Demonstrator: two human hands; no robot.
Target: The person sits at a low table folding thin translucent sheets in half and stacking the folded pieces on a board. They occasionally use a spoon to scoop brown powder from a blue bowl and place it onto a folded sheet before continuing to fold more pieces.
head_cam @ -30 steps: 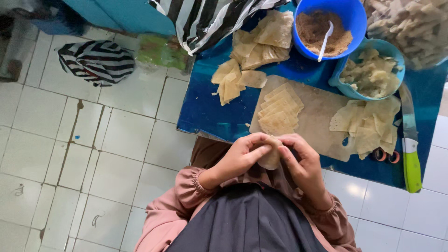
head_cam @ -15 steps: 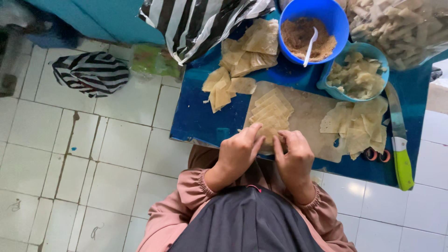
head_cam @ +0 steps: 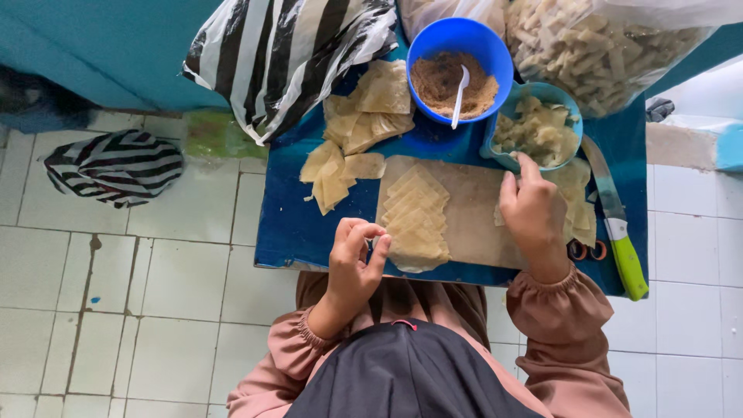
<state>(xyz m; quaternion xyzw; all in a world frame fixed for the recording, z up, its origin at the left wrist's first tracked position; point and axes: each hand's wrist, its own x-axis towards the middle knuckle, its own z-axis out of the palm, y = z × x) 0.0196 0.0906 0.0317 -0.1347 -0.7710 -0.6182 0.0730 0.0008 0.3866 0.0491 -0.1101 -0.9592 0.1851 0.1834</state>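
hands parted | right hand [head_cam: 532, 207] now at light-blue bowl [head_cam: 535, 133] | left hand [head_cam: 354, 259] stays low

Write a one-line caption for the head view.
Right hand reaches toward the light-blue bowl while left hand curls beside stacked dough sheets.

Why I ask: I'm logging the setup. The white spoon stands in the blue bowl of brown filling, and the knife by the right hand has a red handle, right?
Not quite. In the head view the knife beside the right hand has a green handle, not red. The white spoon does stand in the blue bowl of brown filling.
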